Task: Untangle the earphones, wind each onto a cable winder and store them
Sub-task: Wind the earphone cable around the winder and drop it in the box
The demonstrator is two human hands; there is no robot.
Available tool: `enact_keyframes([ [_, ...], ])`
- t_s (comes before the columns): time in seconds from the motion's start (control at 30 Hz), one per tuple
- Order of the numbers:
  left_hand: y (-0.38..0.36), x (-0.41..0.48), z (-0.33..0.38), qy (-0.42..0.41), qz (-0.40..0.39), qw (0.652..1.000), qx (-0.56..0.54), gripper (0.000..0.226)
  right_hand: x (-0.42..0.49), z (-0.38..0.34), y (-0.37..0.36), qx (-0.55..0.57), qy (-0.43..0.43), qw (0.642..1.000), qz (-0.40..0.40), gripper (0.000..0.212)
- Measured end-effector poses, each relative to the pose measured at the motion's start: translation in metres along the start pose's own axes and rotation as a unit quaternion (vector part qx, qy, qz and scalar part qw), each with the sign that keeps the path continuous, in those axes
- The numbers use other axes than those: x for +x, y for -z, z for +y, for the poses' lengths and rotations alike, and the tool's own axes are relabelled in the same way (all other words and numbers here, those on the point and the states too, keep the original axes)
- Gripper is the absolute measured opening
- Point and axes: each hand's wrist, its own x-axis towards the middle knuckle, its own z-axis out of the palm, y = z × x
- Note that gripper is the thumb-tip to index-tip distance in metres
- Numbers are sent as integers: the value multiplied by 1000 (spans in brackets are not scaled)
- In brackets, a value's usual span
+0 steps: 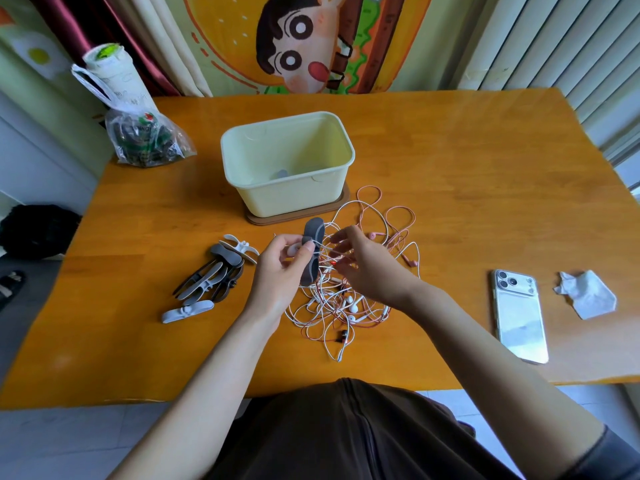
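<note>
A tangled heap of white, pink and red earphones [346, 306] lies on the wooden table [467, 174] in front of me. My left hand [280, 271] grips a dark grey cable winder [313, 254] upright above the heap, thumb pressed on its middle, where a white cable crosses it. My right hand [363, 265] hovers just right of the winder with fingers curled, pinching thin cable strands. Several spare grey, black and white winders [214, 275] lie in a pile to the left.
A pale yellow open bin [287, 161] stands on a brown base behind the heap. A clear plastic bag [145, 133] sits at the far left corner. A white phone [519, 313] and a crumpled tissue [588, 292] lie at the right.
</note>
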Motion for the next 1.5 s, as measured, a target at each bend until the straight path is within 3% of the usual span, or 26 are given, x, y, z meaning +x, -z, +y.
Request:
enact_keyframes([
  [0.07,-1,-1,-1,7,-10,1000,-2,11,-1,-4,-1,28,11,999,-30,45],
  [0.13,-2,-2,-1,13,-13,1000,-14,11,-2,-6,-3,52,14,998,-20,41],
  [0.3,-2,-3,0,31,-15,999,-35,14,-2,-5,-5,14,84,989,117,22],
  [0.4,-2,-2,-2,52,-13,997,-62,19,-2,-3,-2,-49,120,978,161,14],
  [1.03,-1,-10,-2,67,-71,981,-169,20,-6,-1,2,-119,209,962,129,17],
  [1.2,-2,-9,0,57,-52,981,-177,16,-10,-5,-3,-130,198,955,178,25],
  [1.5,0,-10,1,11,-58,986,-154,11,-12,-9,-8,-87,178,957,214,13],
])
